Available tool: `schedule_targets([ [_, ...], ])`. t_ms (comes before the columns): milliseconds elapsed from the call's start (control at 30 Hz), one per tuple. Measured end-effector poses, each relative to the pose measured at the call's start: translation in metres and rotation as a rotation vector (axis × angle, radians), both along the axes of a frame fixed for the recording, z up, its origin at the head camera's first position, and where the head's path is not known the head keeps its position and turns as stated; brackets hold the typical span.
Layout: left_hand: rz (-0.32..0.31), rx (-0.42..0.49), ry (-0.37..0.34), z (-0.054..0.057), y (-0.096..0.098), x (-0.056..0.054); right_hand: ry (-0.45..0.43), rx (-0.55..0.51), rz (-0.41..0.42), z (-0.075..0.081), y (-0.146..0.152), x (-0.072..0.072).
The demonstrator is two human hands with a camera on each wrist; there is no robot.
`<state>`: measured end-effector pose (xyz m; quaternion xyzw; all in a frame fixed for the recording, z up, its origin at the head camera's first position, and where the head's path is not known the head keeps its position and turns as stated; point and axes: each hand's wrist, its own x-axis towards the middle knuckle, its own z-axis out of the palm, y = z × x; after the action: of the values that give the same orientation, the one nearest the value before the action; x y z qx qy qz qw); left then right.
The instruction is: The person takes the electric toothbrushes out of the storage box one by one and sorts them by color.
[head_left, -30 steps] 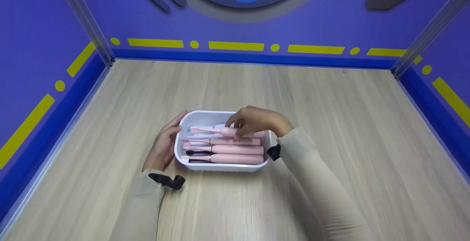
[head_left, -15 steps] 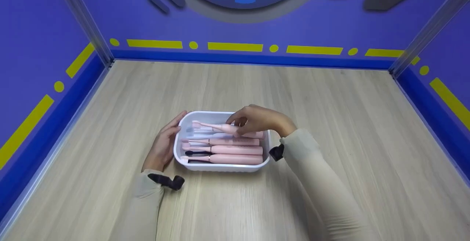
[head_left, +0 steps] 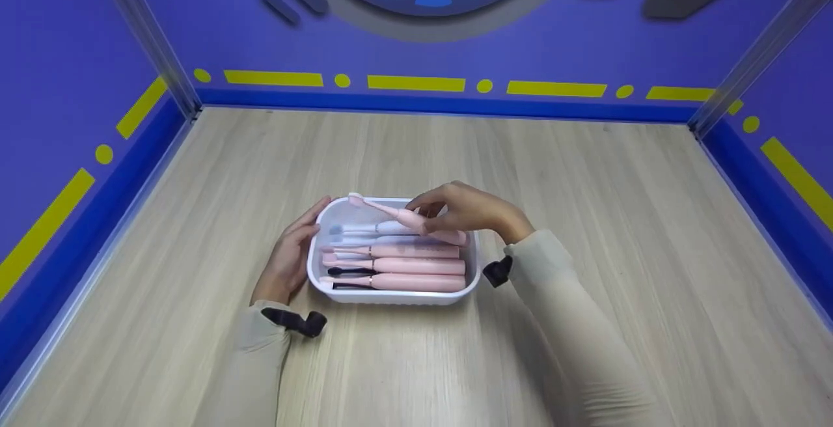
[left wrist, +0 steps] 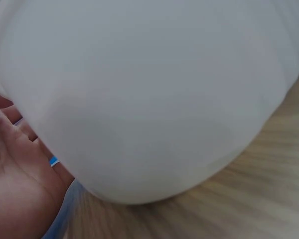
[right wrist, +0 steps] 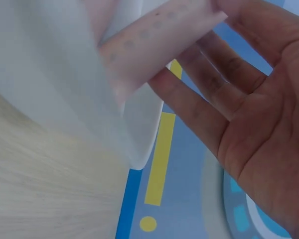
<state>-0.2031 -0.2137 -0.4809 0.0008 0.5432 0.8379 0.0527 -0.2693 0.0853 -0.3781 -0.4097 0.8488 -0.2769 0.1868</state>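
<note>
In the head view, my right hand (head_left: 472,209) pinches a pink electric toothbrush (head_left: 410,219) by its body, over the back of a white bin (head_left: 397,297). The brush tilts, its head raised to the bin's back rim and its butt end low at the right. The right wrist view shows the thumb and fingertips on its pink handle (right wrist: 149,45). My left hand (head_left: 286,261) rests against the bin's left end, thumb at the rim, fingers along the outside. In the left wrist view, the palm (left wrist: 20,174) lies beside the white wall (left wrist: 149,99).
Inside the bin lie several pink toothbrushes (head_left: 420,265) in a row, with black brush heads (head_left: 351,271) showing between them. White toothbrushes (head_left: 358,229) lie behind. The bin stands on a wood-grain table (head_left: 403,153), bounded by blue-purple walls (head_left: 416,56).
The right hand has lifted the pink toothbrush's head end up and back, tilting it and baring white toothbrushes beneath. The left hand and the bin have stayed in place.
</note>
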Motion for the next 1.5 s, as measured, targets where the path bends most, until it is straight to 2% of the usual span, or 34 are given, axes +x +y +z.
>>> schedule_targets([
  [333,0.0,0.009,0.003,-0.001,0.0,0.001,-0.042,-0.141,-0.024,-0.008,0.009,-0.003],
  [633,-0.006,0.009,-0.002,0.0,0.0,0.002,-0.073,-0.153,-0.122,-0.01,0.015,-0.002],
  [933,-0.003,0.009,-0.001,-0.002,0.001,0.002,-0.1,-0.236,-0.111,-0.015,0.025,-0.003],
  [1500,-0.007,-0.036,-0.009,0.001,-0.001,0.001,-0.045,-0.395,-0.192,-0.015,0.041,-0.004],
])
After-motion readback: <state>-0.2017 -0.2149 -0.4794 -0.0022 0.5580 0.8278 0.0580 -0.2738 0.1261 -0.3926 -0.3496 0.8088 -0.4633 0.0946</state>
